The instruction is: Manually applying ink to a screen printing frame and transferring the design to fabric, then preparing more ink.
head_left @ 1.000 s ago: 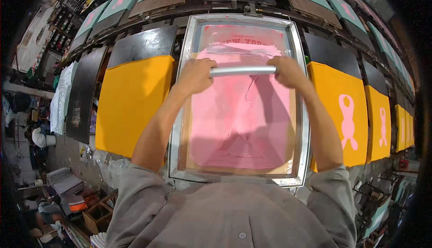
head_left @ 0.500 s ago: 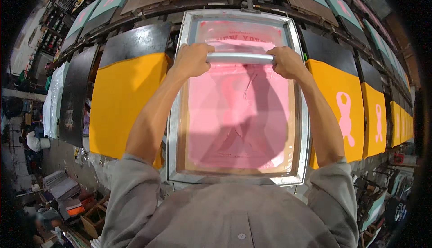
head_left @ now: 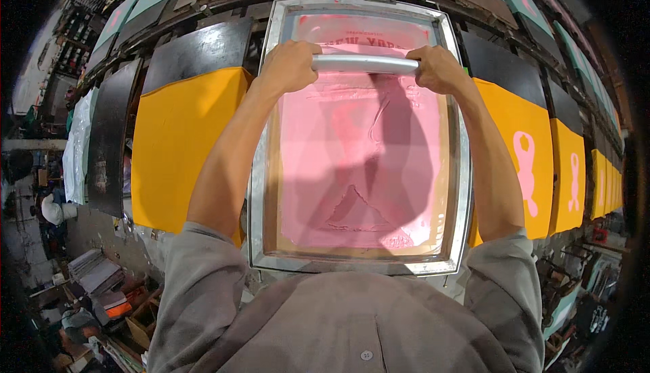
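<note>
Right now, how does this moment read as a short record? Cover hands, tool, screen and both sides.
Left hand: fingers closed around the left end of a silver bar
Right hand: fingers closed around its right end
Bar: roughly crosswise, toward the screen's far end
Metal-framed screen: pink ink spread over it
Left side: plain yellow fabric
Right side: yellow panels with pink figures

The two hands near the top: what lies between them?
In the head view, a silvery bar spans the gap between the left hand and the right hand, each gripping one end, over pink ink.
</note>
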Motion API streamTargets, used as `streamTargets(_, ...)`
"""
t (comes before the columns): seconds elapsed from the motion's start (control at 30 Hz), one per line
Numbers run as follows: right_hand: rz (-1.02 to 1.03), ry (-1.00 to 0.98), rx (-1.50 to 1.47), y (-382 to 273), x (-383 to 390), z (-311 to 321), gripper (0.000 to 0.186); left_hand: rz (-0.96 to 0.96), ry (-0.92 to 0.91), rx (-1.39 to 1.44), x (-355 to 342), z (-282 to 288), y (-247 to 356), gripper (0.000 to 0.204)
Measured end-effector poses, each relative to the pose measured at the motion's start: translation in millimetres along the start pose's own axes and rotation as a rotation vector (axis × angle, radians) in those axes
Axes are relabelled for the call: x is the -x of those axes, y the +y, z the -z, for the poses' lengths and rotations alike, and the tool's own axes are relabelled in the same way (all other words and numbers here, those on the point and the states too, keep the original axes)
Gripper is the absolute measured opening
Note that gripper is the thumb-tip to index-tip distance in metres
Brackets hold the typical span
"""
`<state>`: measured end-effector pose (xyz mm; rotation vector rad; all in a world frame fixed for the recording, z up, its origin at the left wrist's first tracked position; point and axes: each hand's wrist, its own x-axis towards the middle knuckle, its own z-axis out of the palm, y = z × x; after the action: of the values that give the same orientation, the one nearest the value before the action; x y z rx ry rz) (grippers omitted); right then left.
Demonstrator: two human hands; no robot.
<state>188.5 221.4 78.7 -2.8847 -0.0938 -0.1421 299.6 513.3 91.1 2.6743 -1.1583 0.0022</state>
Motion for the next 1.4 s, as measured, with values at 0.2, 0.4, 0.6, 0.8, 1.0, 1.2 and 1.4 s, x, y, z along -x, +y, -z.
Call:
streamTargets(0.2, -0.028, -0.106, -0.032, -11.7, 21.2, 2.5, 0.028, 0.025, -0.042, 0.039, 16.5, 4.2, 9.9, 0.03)
streamTargets(0.4, -0.058, -0.178, -0.021, -41.7, 64.0, 2.5, 0.031, 0.097, -0.142, 0.066, 67.1, 5.6, 30.4, 0.03)
streamTargets(0.6, -0.114, -0.172, -0.109, -78.1, 119.4, 0.4, 0.031, 0.082, -0.112, 0.135, 124.3, 5.6, 53.6, 0.029)
streamTargets(0.8, -0.125, -0.185, -0.174, -110.8, 177.3, -5.5, 0.03, 0.101, -0.177, 0.215, 186.3, 6.8, 78.8, 0.026)
streamTargets(1.0, -0.114, -0.217, -0.191, -140.5, 234.8, -5.5, 0.035, 0.064, -0.114, 0.236, 250.5, -5.2, 100.0, 0.03)
streamTargets(1.2, -0.123, -0.323, -0.143, -158.6, 260.1, 3.0, 0.041, 0.06, -0.123, 0.179, 280.7, 3.6, 117.0, 0.037)
streamTargets(1.4, -0.074, -0.374, -0.044, -126.5, 219.0, 14.8, 0.03, 0.046, -0.236, 0.137, 236.2, 19.5, 93.8, 0.025)
